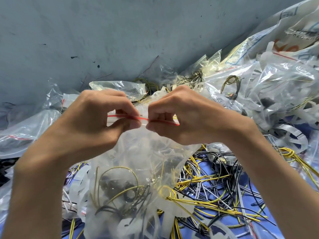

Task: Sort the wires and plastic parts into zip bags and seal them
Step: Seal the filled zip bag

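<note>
— Where the bench [269, 195] lies nearest, what covers it?

— It is blue, strewn with loose wires [215, 183] in yellow, black and grey, tangled among pale plastic strips [77, 183].

— And the zip bag?

— The zip bag [138, 161] hangs over that tangle, clear and crumpled. Inside are yellow-green wire loops, dark wires and a dark round part low down.

— How do the hands stand?

— The left hand [96, 118] and the right hand [181, 116] each pinch the red zip strip [143, 119] at the bag's mouth between thumb and forefinger. The fingertips nearly meet at the middle, and the other fingers are curled.

— Any room around?

— It is tight. Filled bags [25, 131] lie to the left, and a taller heap of bags [276, 87] rises on the right, with a printed woven sack [293, 31] behind it. Farthest off, a blue-grey painted surface [103, 31], scuffed with dark marks, stands just behind the heap. The bench edges are buried, so I cannot tell where they run.
</note>
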Motion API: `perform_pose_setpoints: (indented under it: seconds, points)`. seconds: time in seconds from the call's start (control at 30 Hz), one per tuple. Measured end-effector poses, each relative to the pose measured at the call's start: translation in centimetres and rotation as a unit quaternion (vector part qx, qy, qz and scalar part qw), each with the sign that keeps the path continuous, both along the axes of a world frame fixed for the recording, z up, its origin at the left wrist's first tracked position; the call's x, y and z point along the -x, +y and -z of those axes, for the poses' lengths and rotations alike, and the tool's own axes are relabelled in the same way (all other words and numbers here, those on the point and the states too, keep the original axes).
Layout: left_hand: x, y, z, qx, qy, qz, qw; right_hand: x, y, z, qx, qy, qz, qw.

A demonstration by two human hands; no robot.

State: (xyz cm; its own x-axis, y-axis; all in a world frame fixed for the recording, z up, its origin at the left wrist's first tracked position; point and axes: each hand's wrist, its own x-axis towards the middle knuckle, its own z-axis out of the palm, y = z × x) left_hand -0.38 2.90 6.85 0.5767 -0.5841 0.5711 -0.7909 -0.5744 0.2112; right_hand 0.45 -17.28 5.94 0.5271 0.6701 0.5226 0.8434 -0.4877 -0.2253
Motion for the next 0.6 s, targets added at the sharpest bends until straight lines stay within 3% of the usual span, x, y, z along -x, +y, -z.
perform_pose_setpoints:
  seconds: [0.6]
  points:
    - [-3.4, 6.8, 2.2, 0.068, 0.002, -0.085, 0.994, -1.3, -1.6, 0.6, 0.016, 0.072, 0.033, 0.997]
